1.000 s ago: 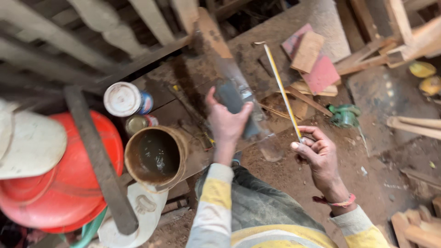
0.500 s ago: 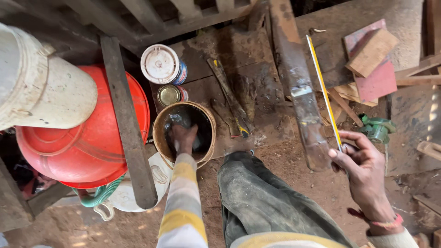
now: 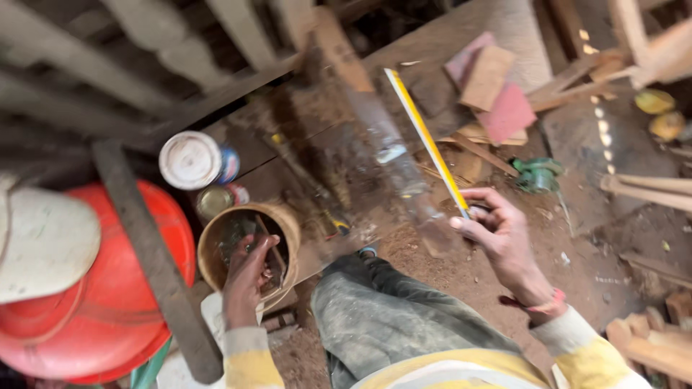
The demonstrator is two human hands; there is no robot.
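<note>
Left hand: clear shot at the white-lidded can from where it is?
Probably yes. The left hand is in the brown bucket; the white-lidded can stands just beyond its rim with nothing over it.

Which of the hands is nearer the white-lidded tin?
Left. The left hand reaches into the round container just below the white-lidded tin; the right hand holds a yellow tape far across.

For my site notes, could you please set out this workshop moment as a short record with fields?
Left hand: left hand reaches into the round tan bucket, fingers around a thin stick-like tool
Right hand: right hand grips the extended yellow tape measure blade
Beside bucket: white-lidded tin can, large red plastic basin
Ground: reddish dirt floor, pink and brown wood offcuts
Image: blurred
</note>
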